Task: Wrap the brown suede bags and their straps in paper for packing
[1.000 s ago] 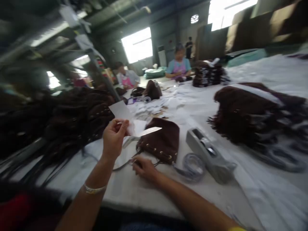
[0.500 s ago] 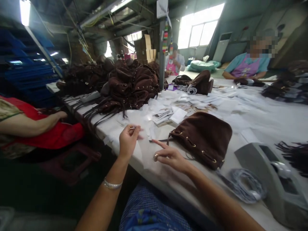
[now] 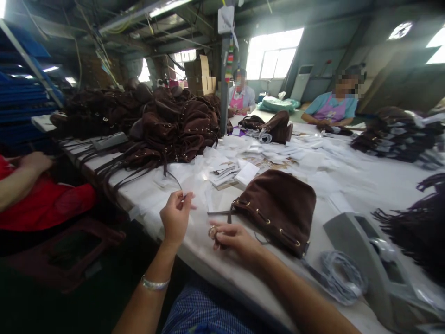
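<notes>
My left hand (image 3: 175, 217) is raised over the near table edge, thumb and fingertips pinched together. What it pinches is too thin and pale to make out. To its right, my right hand (image 3: 231, 239) hovers with its fingers curled in, a gold-coloured round piece showing at the fingers; whether it is a ring or something held is unclear. Just beyond the right hand lies a dark brown drawstring bag (image 3: 278, 208) on its side, with gold eyelets along its mouth. A dark strap end (image 3: 219, 213) reaches from the bag toward my hands.
Brown bags are heaped (image 3: 167, 120) at the left, straps trailing. White paper packets (image 3: 225, 174) and thin sheets cover mid-table. At right stand a grey tape dispenser (image 3: 365, 250), a coiled wrapped strap (image 3: 342, 278) and dark fringes (image 3: 417, 227). Co-workers sit across and at left.
My right hand's forefinger, stretched out before, has curled in. The translucent sheet seen hanging by my left hand is no longer distinct. The view has turned slightly right.
</notes>
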A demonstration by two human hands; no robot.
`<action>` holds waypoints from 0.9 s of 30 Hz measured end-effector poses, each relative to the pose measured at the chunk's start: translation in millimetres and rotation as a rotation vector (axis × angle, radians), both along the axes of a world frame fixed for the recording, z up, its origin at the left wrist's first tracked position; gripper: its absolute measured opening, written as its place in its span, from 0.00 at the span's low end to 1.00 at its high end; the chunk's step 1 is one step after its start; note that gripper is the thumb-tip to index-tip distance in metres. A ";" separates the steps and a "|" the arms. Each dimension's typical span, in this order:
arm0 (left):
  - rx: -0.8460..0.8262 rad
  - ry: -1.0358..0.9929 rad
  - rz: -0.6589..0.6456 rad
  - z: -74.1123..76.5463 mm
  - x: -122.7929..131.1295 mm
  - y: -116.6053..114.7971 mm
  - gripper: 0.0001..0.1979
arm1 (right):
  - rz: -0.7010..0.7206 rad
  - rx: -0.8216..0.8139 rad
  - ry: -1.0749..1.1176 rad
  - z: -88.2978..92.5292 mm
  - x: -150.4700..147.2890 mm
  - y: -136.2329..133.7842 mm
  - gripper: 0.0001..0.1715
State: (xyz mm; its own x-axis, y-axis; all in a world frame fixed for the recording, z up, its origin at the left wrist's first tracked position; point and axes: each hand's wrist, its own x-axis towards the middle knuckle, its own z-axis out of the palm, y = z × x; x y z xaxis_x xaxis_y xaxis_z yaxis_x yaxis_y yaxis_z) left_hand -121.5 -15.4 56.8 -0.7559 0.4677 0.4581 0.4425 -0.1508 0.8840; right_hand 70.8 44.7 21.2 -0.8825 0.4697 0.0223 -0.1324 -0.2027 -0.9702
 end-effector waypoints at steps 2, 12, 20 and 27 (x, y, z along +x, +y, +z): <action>-0.013 -0.046 -0.022 -2.1 3.2 2.7 0.11 | -0.008 -0.035 -0.042 -2.4 -2.1 -1.7 0.23; -0.200 -0.917 -0.602 -32.9 25.2 -23.2 0.31 | -0.152 -0.115 -0.058 -22.0 -9.8 1.8 0.25; -0.218 -0.862 -0.547 -40.4 34.2 -43.6 0.16 | -0.158 -0.028 -0.079 -10.1 -7.8 -2.6 0.21; 0.050 -1.040 -0.405 -34.9 33.2 -40.2 0.16 | -0.278 0.137 -0.053 -8.8 -5.6 -10.3 0.18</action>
State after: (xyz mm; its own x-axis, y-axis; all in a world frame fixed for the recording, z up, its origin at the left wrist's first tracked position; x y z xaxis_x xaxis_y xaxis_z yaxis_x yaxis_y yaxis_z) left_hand -88.3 -55.5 22.0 -0.5782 0.7649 -0.2840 -0.5992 -0.1618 0.7841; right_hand 65.2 34.5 12.4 -0.7226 0.6887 0.0592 -0.1130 -0.0331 -0.9930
